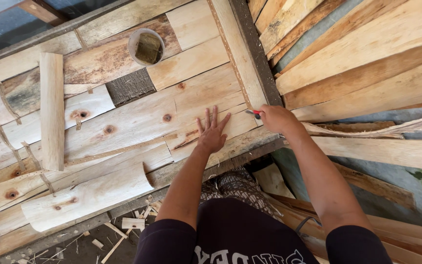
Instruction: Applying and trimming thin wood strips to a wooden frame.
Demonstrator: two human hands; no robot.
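My left hand lies flat with fingers spread on a pale wooden board of the plank bench. My right hand is closed around a small red-handled tool, whose tip touches the long upright wooden strip at the bench's right edge. Most of the tool is hidden inside the fist.
A round container holding a dark block stands at the back of the bench. A short rounded plank lies at the left, another rounded slab at the front. Stacked boards lean on the right. Wood scraps litter the floor.
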